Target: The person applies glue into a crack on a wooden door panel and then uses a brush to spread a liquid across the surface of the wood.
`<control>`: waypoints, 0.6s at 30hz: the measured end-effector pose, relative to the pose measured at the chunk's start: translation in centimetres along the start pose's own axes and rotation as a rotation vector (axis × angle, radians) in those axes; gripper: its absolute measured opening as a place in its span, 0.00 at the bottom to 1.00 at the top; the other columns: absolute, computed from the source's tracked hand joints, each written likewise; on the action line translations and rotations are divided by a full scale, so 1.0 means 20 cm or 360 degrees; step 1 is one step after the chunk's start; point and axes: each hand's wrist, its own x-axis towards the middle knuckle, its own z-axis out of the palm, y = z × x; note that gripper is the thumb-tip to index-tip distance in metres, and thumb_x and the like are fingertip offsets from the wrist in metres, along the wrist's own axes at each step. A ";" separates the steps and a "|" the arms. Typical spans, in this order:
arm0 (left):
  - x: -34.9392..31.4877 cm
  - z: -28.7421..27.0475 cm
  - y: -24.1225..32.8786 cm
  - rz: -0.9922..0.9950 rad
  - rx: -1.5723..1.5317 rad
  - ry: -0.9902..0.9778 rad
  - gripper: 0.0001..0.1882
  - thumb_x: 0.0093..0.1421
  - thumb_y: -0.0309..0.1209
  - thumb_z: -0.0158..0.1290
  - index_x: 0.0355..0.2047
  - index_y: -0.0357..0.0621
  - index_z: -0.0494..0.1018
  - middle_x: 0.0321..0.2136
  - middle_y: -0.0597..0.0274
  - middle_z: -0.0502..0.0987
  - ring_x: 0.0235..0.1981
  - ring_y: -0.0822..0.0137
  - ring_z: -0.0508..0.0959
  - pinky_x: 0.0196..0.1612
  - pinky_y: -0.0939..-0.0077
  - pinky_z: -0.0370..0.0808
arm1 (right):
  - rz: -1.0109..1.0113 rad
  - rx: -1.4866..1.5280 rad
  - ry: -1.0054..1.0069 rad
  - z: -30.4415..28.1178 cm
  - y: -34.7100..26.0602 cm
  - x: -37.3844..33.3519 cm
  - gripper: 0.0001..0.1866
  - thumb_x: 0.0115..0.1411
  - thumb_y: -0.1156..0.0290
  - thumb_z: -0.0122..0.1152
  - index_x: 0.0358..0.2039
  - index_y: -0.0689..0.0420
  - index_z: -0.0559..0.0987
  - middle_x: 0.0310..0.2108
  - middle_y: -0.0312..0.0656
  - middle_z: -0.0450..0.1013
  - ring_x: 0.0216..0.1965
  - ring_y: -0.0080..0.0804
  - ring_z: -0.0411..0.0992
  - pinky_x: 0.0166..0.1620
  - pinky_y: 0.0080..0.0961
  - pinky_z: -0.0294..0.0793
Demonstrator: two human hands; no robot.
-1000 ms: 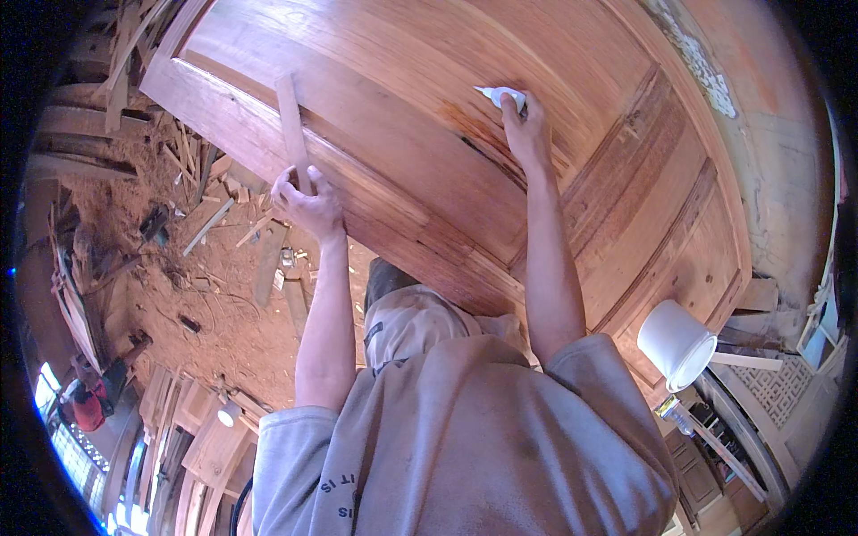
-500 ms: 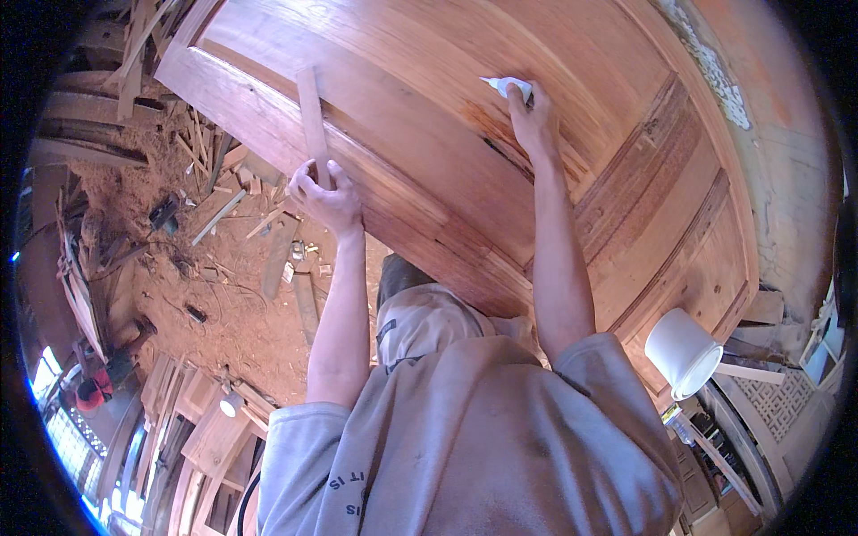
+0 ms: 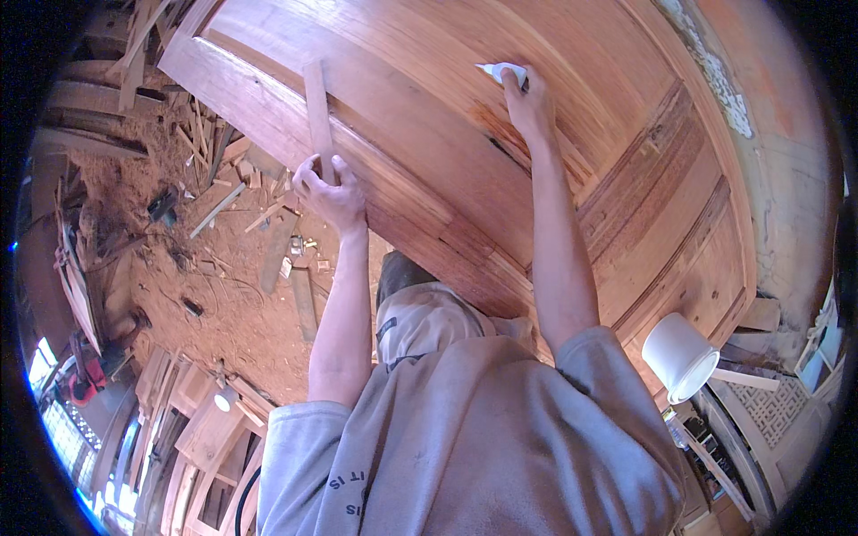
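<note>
A large panelled wooden door [image 3: 429, 170] lies in front of me, with recessed panels and raised frame strips. My left hand [image 3: 332, 198] is closed around the lower end of a thin flat wood strip [image 3: 316, 103], whose far end reaches over the near recessed panel. My right hand [image 3: 531, 109] grips a small white squeeze bottle [image 3: 502, 72] above the middle of the door, its pointed nozzle aimed left. Below that hand, a darker, wet-looking orange-brown patch [image 3: 499, 121] marks the wood beside a short black gap.
A white bucket [image 3: 681, 357] stands at the door's right near corner. Sawdust and wood offcuts [image 3: 290, 255] cover the floor at left. Stacked boards [image 3: 201, 429] lie at lower left, and a wall [image 3: 778, 134] runs along the right.
My right hand has moved slightly up and left with the squeeze bottle. My left hand and the wood strip have shifted very slightly to the right.
</note>
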 end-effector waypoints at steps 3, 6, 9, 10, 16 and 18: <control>0.00 0.00 -0.01 -0.0037 -0.0005 0.0012 0.17 0.59 0.36 0.57 0.42 0.37 0.72 0.41 0.49 0.71 0.48 0.51 0.69 0.54 0.54 0.65 | 0.0044 0.0018 -0.0044 0.01 -0.08 -0.01 0.19 0.64 0.56 0.58 0.38 0.63 0.77 0.30 0.51 0.77 0.32 0.44 0.77 0.36 0.39 0.73; 0.00 0.00 -0.03 0.0010 0.0042 0.0092 0.19 0.59 0.38 0.58 0.42 0.35 0.72 0.41 0.47 0.73 0.47 0.49 0.71 0.54 0.55 0.66 | 0.0005 0.0032 -0.0015 0.00 -0.07 -0.02 0.18 0.64 0.57 0.57 0.37 0.63 0.77 0.27 0.47 0.76 0.29 0.36 0.75 0.34 0.34 0.72; 0.00 0.01 -0.01 0.0018 0.0053 0.0056 0.19 0.58 0.38 0.59 0.42 0.35 0.72 0.40 0.47 0.73 0.47 0.49 0.71 0.54 0.55 0.66 | -0.0071 0.0097 0.0039 -0.02 0.06 -0.02 0.16 0.66 0.59 0.57 0.38 0.62 0.78 0.25 0.40 0.74 0.26 0.26 0.72 0.32 0.29 0.70; -0.01 0.01 0.00 0.0020 0.0047 0.0051 0.19 0.58 0.38 0.59 0.42 0.35 0.72 0.40 0.47 0.73 0.47 0.49 0.71 0.54 0.55 0.66 | -0.0028 0.0153 0.0013 -0.04 0.12 -0.01 0.15 0.66 0.60 0.57 0.38 0.62 0.78 0.24 0.37 0.73 0.26 0.24 0.70 0.31 0.27 0.69; -0.01 0.01 -0.03 0.0041 0.0055 0.0068 0.18 0.58 0.37 0.59 0.42 0.36 0.73 0.40 0.48 0.73 0.45 0.50 0.72 0.52 0.56 0.69 | 0.0140 -0.0071 -0.0026 -0.16 0.23 -0.10 0.17 0.64 0.58 0.59 0.37 0.62 0.78 0.27 0.46 0.76 0.29 0.38 0.75 0.36 0.36 0.72; -0.01 0.02 -0.03 0.0048 0.0058 0.0097 0.18 0.58 0.37 0.59 0.42 0.36 0.73 0.39 0.48 0.73 0.45 0.50 0.72 0.50 0.57 0.70 | 0.0124 0.0121 0.0003 -0.23 0.29 -0.14 0.16 0.64 0.59 0.59 0.37 0.62 0.78 0.25 0.42 0.75 0.27 0.33 0.73 0.33 0.32 0.71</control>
